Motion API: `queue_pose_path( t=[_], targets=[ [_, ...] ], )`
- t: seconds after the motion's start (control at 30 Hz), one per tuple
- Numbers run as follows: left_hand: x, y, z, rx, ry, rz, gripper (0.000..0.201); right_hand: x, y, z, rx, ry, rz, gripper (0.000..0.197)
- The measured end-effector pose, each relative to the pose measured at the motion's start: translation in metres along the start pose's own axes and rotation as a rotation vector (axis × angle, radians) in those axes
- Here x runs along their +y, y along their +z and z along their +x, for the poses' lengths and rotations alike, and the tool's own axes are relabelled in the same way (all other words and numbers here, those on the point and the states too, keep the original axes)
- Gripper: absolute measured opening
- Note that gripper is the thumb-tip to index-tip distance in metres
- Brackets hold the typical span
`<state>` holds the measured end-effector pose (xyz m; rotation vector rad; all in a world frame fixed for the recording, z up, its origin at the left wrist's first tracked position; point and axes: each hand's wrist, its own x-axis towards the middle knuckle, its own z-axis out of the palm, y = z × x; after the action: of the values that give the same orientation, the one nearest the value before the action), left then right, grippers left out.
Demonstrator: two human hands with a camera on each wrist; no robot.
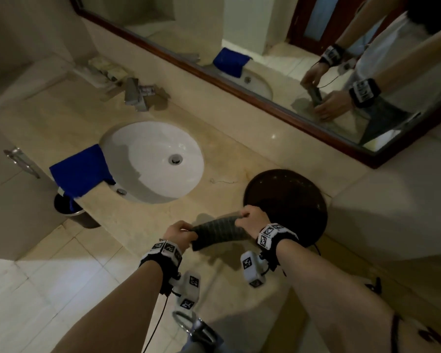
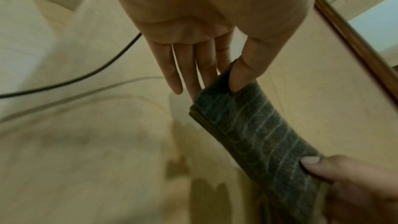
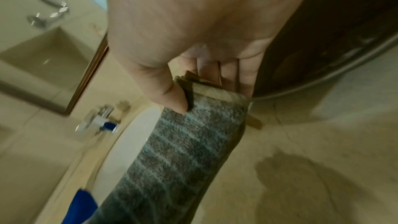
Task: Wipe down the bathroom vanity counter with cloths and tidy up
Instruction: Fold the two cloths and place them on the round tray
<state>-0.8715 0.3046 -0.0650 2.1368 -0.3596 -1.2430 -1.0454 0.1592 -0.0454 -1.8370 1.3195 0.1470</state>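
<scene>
A folded grey striped cloth (image 1: 219, 231) hangs stretched between both hands just above the beige vanity counter (image 1: 143, 225). My left hand (image 1: 180, 231) pinches its left end, thumb on top and fingers underneath, as the left wrist view shows: left hand (image 2: 215, 74), grey cloth (image 2: 254, 135). My right hand (image 1: 251, 220) pinches the right end, seen in the right wrist view as right hand (image 3: 200, 89) on grey cloth (image 3: 183, 156). A blue cloth (image 1: 80, 171) lies on the counter's left edge, beside the white sink (image 1: 153, 161).
A dark round tray (image 1: 290, 200) sits on the counter at the right, partly under my right hand. The faucet (image 1: 135, 95) and toiletries (image 1: 105, 72) stand behind the sink. A mirror (image 1: 265, 47) runs along the back wall. A bin (image 1: 71, 212) stands on the floor below the blue cloth.
</scene>
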Motion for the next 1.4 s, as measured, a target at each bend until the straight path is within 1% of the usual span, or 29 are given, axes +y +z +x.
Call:
queue_pose_path(
  t=[0.07, 0.2, 0.33, 0.47, 0.57, 0.63, 0.73, 0.8, 0.87, 0.97, 1.07, 1.2, 1.3, 1.4],
  targets=[
    [0.022, 0.013, 0.0, -0.034, -0.003, -0.096, 0.015, 0.009, -0.016, 0.002, 0.057, 0.066, 0.074, 0.032],
    [0.057, 0.045, -0.005, -0.167, -0.026, -0.215, 0.015, 0.037, -0.044, -0.002, 0.157, 0.189, 0.35, 0.025],
    [0.072, 0.079, -0.004, -0.261, -0.067, -0.188, 0.019, 0.067, -0.064, -0.015, 0.187, 0.256, 0.46, 0.022],
    [0.079, 0.11, -0.002, -0.314, -0.086, -0.137, 0.023, 0.092, -0.076, -0.025, 0.204, 0.321, 0.519, 0.028],
    [0.084, 0.126, 0.0, -0.335, -0.084, -0.101, 0.024, 0.109, -0.081, -0.024, 0.238, 0.348, 0.512, 0.038],
    [0.089, 0.134, 0.003, -0.337, -0.071, -0.079, 0.026, 0.116, -0.086, -0.021, 0.254, 0.358, 0.51, 0.04],
    [0.099, 0.146, 0.01, -0.333, -0.019, -0.018, 0.028, 0.123, -0.099, -0.014, 0.275, 0.351, 0.478, 0.039],
    [0.105, 0.153, 0.017, -0.327, 0.039, 0.076, 0.029, 0.127, -0.106, -0.006, 0.283, 0.348, 0.418, 0.041],
    [0.11, 0.16, 0.023, -0.345, 0.069, 0.183, 0.033, 0.13, -0.112, 0.0, 0.267, 0.351, 0.353, 0.042],
    [0.11, 0.17, 0.031, -0.365, 0.077, 0.277, 0.036, 0.135, -0.115, 0.008, 0.226, 0.355, 0.254, 0.042],
    [0.109, 0.179, 0.035, -0.375, 0.07, 0.375, 0.035, 0.139, -0.115, 0.014, 0.228, 0.328, 0.13, 0.042],
    [0.108, 0.186, 0.041, -0.376, 0.077, 0.555, 0.035, 0.142, -0.108, 0.02, 0.188, 0.317, 0.014, 0.044],
    [0.108, 0.186, 0.048, -0.386, 0.118, 0.671, 0.036, 0.145, -0.104, 0.024, 0.182, 0.323, -0.019, 0.045],
    [0.108, 0.185, 0.054, -0.388, 0.115, 0.721, 0.041, 0.145, -0.107, 0.027, 0.135, 0.368, -0.011, 0.049]
  ],
)
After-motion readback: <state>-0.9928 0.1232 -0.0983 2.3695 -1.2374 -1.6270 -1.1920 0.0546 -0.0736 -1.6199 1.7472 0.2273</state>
